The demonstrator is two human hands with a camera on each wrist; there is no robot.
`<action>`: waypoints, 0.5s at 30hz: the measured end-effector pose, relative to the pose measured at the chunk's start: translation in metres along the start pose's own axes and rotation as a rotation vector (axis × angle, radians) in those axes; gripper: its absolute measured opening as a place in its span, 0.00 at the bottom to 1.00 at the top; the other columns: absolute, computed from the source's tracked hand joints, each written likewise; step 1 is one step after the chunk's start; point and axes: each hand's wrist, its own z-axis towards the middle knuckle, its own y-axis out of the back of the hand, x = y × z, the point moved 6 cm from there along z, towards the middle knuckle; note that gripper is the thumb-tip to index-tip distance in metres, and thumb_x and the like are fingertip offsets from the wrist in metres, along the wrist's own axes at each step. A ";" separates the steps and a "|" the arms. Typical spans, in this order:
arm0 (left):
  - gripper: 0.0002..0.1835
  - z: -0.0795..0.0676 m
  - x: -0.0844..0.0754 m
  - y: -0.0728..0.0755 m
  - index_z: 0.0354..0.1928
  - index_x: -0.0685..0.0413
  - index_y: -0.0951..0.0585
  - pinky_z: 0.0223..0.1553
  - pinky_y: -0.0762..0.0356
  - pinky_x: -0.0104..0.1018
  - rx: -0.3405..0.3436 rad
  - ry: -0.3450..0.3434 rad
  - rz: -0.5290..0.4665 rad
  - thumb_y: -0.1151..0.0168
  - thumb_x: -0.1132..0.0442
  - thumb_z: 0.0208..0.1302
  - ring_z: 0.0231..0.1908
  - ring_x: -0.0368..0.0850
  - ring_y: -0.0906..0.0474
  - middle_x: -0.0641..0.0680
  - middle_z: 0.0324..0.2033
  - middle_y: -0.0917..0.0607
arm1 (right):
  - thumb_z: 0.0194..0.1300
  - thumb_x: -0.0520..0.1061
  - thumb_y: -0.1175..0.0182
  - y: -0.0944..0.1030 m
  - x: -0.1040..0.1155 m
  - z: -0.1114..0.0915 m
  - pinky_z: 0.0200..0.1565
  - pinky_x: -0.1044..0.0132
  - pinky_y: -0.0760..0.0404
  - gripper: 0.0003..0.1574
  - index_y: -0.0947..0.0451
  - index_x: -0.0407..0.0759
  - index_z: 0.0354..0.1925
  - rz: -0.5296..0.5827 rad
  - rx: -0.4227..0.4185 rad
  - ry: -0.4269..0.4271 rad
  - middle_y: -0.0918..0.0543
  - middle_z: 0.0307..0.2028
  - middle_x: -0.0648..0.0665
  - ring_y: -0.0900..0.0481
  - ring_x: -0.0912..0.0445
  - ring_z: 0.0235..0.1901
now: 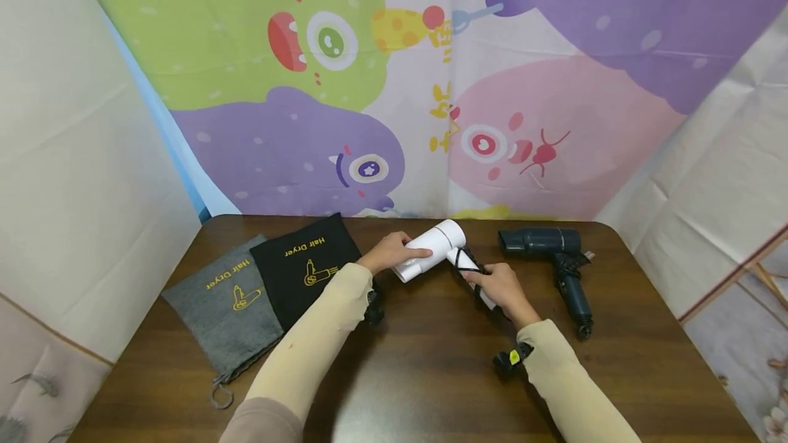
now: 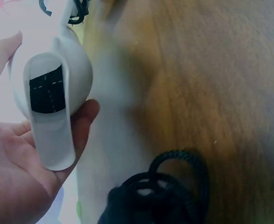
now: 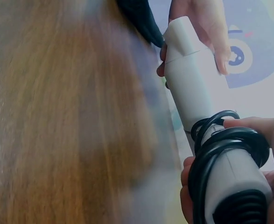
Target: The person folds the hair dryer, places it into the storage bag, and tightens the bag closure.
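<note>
A white hair dryer (image 1: pixel 438 243) is held in both hands over the back middle of the table. My left hand (image 1: pixel 391 252) grips its barrel near the nozzle end, thumb on top. In the left wrist view the flat nozzle (image 2: pixel 55 144) points at the camera, with a dark slot. My right hand (image 1: pixel 500 284) holds the handle (image 3: pixel 232 170), which has a black cord (image 3: pixel 204 158) wound round it. To the right, a dark hair dryer (image 1: pixel 537 241) lies on the table, its handle towards the front.
On the left of the brown table (image 1: pixel 418 374) lie a grey drawstring pouch (image 1: pixel 230 320) and a black pouch (image 1: pixel 295 251), overlapping, both printed "Hair Dryer". A cartoon-printed cloth (image 1: pixel 418 87) hangs behind the table. Pale cloth panels stand at both sides.
</note>
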 end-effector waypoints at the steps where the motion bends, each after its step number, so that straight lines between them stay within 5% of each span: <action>1: 0.31 -0.001 -0.001 0.001 0.50 0.62 0.23 0.39 0.25 0.32 0.006 -0.003 0.001 0.33 0.42 0.57 0.38 0.45 0.22 0.57 0.42 0.18 | 0.63 0.57 0.38 0.000 0.001 -0.001 0.53 0.51 0.23 0.42 0.30 0.26 0.62 0.002 -0.002 0.000 0.25 0.60 0.28 0.23 0.41 0.56; 5: 0.32 -0.006 -0.002 0.002 0.53 0.62 0.23 0.41 0.24 0.32 0.029 -0.015 -0.007 0.34 0.42 0.58 0.39 0.45 0.23 0.57 0.45 0.18 | 0.62 0.56 0.37 0.003 0.007 -0.008 0.57 0.47 0.25 0.44 0.33 0.24 0.63 0.008 -0.025 0.016 0.28 0.62 0.26 0.26 0.38 0.59; 10: 0.33 -0.013 -0.009 0.006 0.57 0.61 0.23 0.42 0.23 0.34 0.042 -0.052 -0.018 0.37 0.41 0.61 0.39 0.44 0.21 0.57 0.45 0.16 | 0.61 0.54 0.35 0.006 0.015 -0.015 0.38 0.61 0.21 0.30 0.20 0.29 0.48 0.060 -0.053 0.050 0.16 0.43 0.33 0.21 0.48 0.38; 15: 0.32 -0.019 -0.013 0.012 0.54 0.61 0.23 0.38 0.23 0.33 0.009 -0.046 0.004 0.40 0.39 0.62 0.36 0.45 0.21 0.57 0.42 0.17 | 0.59 0.52 0.33 0.009 0.022 -0.020 0.28 0.67 0.26 0.20 0.17 0.33 0.35 0.103 -0.060 0.090 0.18 0.26 0.44 0.26 0.57 0.25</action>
